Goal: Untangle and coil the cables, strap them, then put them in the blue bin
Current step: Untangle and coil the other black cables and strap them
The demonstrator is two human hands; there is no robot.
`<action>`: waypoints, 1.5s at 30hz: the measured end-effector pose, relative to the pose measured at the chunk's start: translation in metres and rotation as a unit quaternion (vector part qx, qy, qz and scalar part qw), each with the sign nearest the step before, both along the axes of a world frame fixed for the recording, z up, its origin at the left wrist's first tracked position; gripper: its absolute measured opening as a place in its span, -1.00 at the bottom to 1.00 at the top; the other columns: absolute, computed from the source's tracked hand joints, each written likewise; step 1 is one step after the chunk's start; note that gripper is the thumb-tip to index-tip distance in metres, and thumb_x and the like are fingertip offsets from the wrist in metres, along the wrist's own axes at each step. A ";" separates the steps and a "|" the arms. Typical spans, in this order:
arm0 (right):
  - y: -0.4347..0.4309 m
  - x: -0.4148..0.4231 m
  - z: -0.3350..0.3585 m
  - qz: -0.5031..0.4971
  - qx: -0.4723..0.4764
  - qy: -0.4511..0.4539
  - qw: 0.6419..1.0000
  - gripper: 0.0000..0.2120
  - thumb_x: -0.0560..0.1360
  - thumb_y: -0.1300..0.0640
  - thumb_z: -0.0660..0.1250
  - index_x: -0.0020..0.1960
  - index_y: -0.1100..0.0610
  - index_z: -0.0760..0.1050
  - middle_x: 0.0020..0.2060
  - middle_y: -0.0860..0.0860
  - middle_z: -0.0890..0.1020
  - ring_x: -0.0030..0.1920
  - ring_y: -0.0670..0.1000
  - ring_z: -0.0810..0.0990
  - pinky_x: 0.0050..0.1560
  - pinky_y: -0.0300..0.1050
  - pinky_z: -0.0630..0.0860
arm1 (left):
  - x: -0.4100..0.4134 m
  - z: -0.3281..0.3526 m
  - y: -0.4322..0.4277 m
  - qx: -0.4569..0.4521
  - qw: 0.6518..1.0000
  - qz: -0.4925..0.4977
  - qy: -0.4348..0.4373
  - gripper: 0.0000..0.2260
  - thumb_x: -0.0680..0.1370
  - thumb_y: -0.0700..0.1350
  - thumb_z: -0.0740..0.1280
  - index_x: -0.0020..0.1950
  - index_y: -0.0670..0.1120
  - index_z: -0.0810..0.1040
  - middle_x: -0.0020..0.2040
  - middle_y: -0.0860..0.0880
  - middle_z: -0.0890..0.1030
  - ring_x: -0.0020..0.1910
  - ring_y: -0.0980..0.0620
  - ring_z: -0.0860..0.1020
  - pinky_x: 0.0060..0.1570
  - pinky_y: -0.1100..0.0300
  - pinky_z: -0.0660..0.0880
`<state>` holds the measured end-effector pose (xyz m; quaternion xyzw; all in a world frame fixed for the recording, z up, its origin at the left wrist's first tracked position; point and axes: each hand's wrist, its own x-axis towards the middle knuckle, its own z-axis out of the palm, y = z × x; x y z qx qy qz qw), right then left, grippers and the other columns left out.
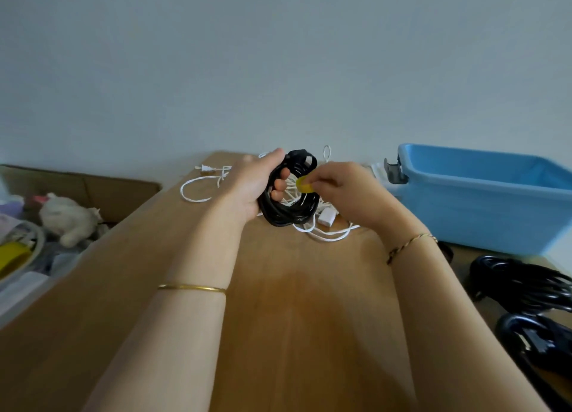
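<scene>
**Desk:** What's the L hand doing?

**Me:** My left hand (253,185) is gripping the black cable coil (288,209). Fingers are curling thru its centre and the thumb is lying along the top, holding the coil upright just above the counter (294,303).

**Desk:** And the R?

**Me:** My right hand (340,192) is pinching a yellow strap (304,185) btwn thumb & fingertips, right at the coil's inner right side. Whether the strap is touching the coil or sitting just beside it, I can't tell.

**Desk:** What's lying underneath?

**Me:** White cables (325,233) are lying in a loose tangle on the counter, behind & below the coil, w/ a white adapter block (327,217) sitting among them. A white plug (205,168) is pointing left near the far edge.

**Desk:** The bin?

**Me:** The blue bin (483,201) is sitting at the far right of the counter, near my right hand but apart from it. More black cable bundles (526,284) are lying at the near right, in front of the bin.

**Desk:** Anything else?

**Me:** A white plush toy (68,219) is lying in a cardboard box (117,192) off the counter's left side. I'm wearing a gold bangle (192,288) on the L wrist.
</scene>
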<state>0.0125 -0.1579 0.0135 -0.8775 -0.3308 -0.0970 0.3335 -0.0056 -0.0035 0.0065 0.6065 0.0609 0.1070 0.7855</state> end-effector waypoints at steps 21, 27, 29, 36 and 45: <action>-0.039 0.008 -0.007 -0.169 0.116 0.080 0.975 -0.87 0.42 0.27 0.28 -0.18 0.32 0.57 -0.40 0.08 0.53 -0.39 0.01 0.47 -0.23 -0.04 0.54 | 0.003 -0.014 -0.045 0.005 0.993 -0.095 0.065 -0.82 0.61 -0.17 0.24 -0.15 -0.23 0.46 -0.38 -0.10 0.48 -0.62 0.13 0.35 -0.65 0.39 0.23; -0.062 0.017 -0.020 -0.257 0.119 0.192 0.940 -0.83 0.44 0.30 0.20 -0.26 0.35 0.48 -0.30 0.26 0.60 -0.35 0.18 0.60 -0.13 0.08 0.62 | 0.005 -0.016 -0.039 0.018 0.996 -0.049 0.068 -0.80 0.61 -0.17 0.26 -0.20 -0.21 0.46 -0.39 -0.09 0.48 -0.61 0.12 0.35 -0.64 0.38 0.25; -0.063 0.018 -0.026 -0.263 0.118 0.241 0.927 -0.79 0.48 0.29 0.16 -0.32 0.25 0.39 -0.33 0.20 0.53 -0.35 0.19 0.57 -0.23 -0.01 0.58 | 0.005 -0.015 -0.041 0.017 0.996 -0.052 0.065 -0.79 0.61 -0.16 0.25 -0.21 -0.20 0.46 -0.39 -0.09 0.49 -0.61 0.12 0.36 -0.63 0.39 0.24; -0.056 0.009 -0.025 -0.315 0.032 0.208 0.925 -0.74 0.47 0.15 0.38 0.05 0.20 0.36 0.08 0.14 0.55 0.09 0.15 0.52 0.04 -0.07 0.43 | 0.003 -0.014 -0.044 0.016 0.996 -0.063 0.061 -0.80 0.61 -0.15 0.25 -0.19 -0.20 0.45 -0.38 -0.09 0.48 -0.60 0.11 0.35 -0.63 0.38 0.24; -0.066 0.021 -0.026 -0.339 0.118 0.195 0.913 -0.76 0.50 0.19 0.12 -0.34 0.18 0.31 -0.26 0.11 0.52 -0.39 0.01 0.35 -0.42 -0.17 0.25 | 0.002 -0.014 -0.043 0.023 0.995 -0.068 0.062 -0.81 0.61 -0.14 0.26 -0.18 -0.19 0.45 -0.38 -0.08 0.48 -0.60 0.12 0.36 -0.63 0.37 0.25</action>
